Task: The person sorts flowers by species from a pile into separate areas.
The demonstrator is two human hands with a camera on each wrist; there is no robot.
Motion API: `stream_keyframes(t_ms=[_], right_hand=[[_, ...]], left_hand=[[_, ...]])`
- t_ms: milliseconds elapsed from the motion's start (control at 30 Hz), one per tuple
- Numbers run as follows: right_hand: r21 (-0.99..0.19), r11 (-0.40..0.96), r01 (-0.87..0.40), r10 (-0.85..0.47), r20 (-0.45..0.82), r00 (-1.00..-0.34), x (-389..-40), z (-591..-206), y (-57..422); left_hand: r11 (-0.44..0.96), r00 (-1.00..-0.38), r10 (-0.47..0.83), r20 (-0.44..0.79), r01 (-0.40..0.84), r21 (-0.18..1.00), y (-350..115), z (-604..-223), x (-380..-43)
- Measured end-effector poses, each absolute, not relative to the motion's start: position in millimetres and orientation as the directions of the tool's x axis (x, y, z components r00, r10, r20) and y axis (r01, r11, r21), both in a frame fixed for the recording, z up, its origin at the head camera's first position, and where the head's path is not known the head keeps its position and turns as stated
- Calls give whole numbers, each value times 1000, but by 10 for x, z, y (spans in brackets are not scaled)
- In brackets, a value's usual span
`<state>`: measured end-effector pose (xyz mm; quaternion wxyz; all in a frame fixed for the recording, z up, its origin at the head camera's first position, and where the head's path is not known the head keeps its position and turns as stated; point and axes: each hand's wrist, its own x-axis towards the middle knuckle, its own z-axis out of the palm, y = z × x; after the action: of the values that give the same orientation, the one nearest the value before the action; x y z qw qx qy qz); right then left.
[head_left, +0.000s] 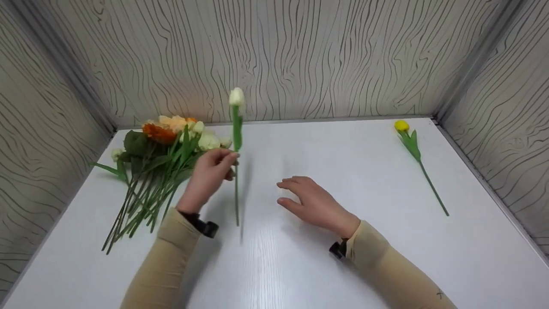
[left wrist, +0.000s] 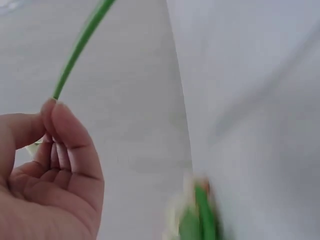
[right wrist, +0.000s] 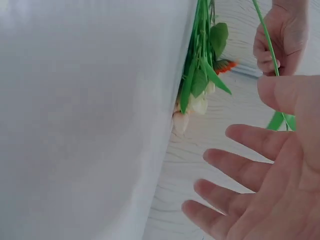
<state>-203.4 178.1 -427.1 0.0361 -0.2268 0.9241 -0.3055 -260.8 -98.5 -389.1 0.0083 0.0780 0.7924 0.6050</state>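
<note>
My left hand point(head_left: 211, 171) pinches the green stem of a white tulip point(head_left: 236, 98) between thumb and fingertips, just under its leaf. The tulip stands upright, bloom at the top; in the left wrist view its stem point(left wrist: 80, 47) runs up from the fingertips. To the right of it, my right hand point(head_left: 315, 201) hovers over the table with spread fingers and holds nothing; the right wrist view shows its fingers point(right wrist: 240, 170) apart. Beside the left hand lies a pile of flowers point(head_left: 161, 159) with orange, peach and white blooms, partly covered by that hand.
A yellow tulip point(head_left: 402, 125) lies alone on the right part of the white table point(head_left: 343, 154), its stem slanting toward the front. Patterned panels point(head_left: 274, 60) wall the table at the back and both sides.
</note>
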Motion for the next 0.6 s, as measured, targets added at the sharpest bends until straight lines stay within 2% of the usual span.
stream_keyframes(t_ms=[233, 367, 600], right_hand=[[-872, 456, -178, -361, 2, -933, -2128, -4182, 1891], [-918, 380, -110, -340, -28, -940, -2160, -4171, 1907], [-956, 279, -90, -300, 2, -954, -2152, -4152, 1948]], left_hand=[[30, -956, 261, 133, 146, 989, -157, -4028, -2581], [-2, -948, 279, 152, 158, 987, 2, -4072, -2541], [-49, -957, 255, 141, 133, 990, 60, -4090, -2571]])
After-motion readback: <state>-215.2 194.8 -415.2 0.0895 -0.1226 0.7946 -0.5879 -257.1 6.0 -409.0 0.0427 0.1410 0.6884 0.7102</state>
